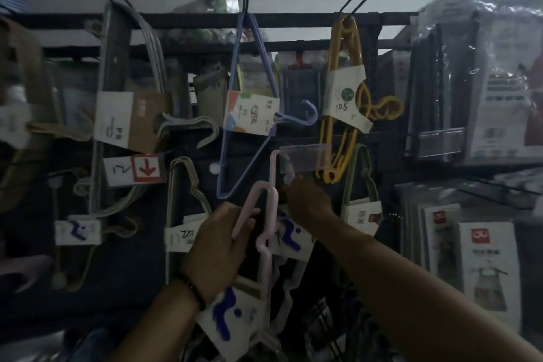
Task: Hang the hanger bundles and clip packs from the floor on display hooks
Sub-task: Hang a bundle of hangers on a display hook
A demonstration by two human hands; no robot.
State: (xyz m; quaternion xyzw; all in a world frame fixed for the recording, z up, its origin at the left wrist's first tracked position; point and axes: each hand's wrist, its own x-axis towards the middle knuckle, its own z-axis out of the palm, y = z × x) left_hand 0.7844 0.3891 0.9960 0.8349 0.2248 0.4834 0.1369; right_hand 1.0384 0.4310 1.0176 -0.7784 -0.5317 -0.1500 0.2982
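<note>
Pink hanger bundle (268, 267), held upright at lower centre in front of the display wall, its looped upper end just below a clear label holder (305, 156). A white paper band with blue marks (232, 314) wraps the bundle's lower part.

The left hand (217, 247) grips the bundle, fingers curled round its slanted arm; a dark bracelet (194, 292) sits at the wrist. The right hand (308, 200) reaches forward just beside the bundle's top, its back to the camera and fingertips under the label holder. Whether it grasps anything cannot be told in the dim, blurred picture.

Above hangs a blue hanger bundle (235, 67) with a printed card, suspended from a black rail (293, 19). To its right hangs a yellow hanger bundle (343, 38), its card marked 10.5; below that, a green bundle (363, 182). To the left are a grey-white bundle (100, 103), a beige bundle (176, 200) and a red arrow sign (146, 169). Boxed goods in plastic sleeves (484, 258) fill the right edge.
</note>
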